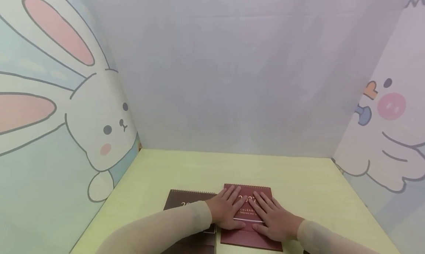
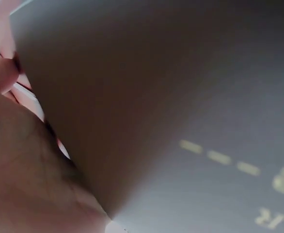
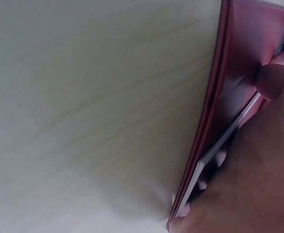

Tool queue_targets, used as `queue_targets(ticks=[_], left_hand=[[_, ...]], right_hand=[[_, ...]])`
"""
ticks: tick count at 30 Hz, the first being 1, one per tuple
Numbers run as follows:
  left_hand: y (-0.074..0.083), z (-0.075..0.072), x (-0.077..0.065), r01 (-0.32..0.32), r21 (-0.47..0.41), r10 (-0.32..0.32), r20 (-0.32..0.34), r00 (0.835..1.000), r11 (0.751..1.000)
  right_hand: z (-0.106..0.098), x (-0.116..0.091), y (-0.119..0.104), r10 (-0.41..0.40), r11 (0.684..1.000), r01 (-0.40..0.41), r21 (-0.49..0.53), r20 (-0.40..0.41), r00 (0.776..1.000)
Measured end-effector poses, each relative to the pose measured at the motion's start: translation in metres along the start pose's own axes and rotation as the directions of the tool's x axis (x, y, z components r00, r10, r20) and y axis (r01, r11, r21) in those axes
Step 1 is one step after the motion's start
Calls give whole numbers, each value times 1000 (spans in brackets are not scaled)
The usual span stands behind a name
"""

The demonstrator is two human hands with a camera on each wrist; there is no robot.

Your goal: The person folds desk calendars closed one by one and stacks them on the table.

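A red desk calendar [image 1: 247, 237] marked 2027 lies flat on the table, its spiral binding toward the far side. My left hand [image 1: 227, 209] rests on its left part with spread, straight fingers. On its right part, my right hand [image 1: 278, 218] lies likewise, palm down. A dark brown calendar [image 1: 174, 200] lies beside it to the left, partly under my left forearm; its gold print shows blurred in the left wrist view. In the right wrist view, the red cover [image 3: 244, 53] and a white page edge [image 3: 214, 150] show next to my right hand.
The pale yellow tabletop [image 1: 186, 169] runs back to a plain grey wall [image 1: 225, 80]. A panel with a cartoon rabbit [image 1: 96, 124] bounds the left side. On the right stands a panel with another white cartoon animal [image 1: 391, 136].
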State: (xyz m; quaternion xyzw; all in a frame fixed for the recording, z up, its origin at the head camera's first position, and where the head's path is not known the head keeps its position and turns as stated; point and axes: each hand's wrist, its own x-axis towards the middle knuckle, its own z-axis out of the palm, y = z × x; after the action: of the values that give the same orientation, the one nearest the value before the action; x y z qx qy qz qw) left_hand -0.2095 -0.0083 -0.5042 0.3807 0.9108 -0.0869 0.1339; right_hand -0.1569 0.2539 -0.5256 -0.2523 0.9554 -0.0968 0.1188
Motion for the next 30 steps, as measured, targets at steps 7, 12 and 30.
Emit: queue_targets(ticks=[7, 12, 30], left_hand=[[0, -3, -2, -4, 4, 4, -8, 1000, 1000], [1, -3, -2, 5, -9, -5, 4, 1000, 1000], [1, -1, -1, -2, 5, 2, -12, 1000, 1000]], right_hand=[[1, 2, 1, 0, 1000, 0, 17, 1, 1000], [-1, 2, 0, 1, 1000, -2, 19, 16, 1000], [4, 4, 4, -19, 1000, 19, 6, -6, 1000]])
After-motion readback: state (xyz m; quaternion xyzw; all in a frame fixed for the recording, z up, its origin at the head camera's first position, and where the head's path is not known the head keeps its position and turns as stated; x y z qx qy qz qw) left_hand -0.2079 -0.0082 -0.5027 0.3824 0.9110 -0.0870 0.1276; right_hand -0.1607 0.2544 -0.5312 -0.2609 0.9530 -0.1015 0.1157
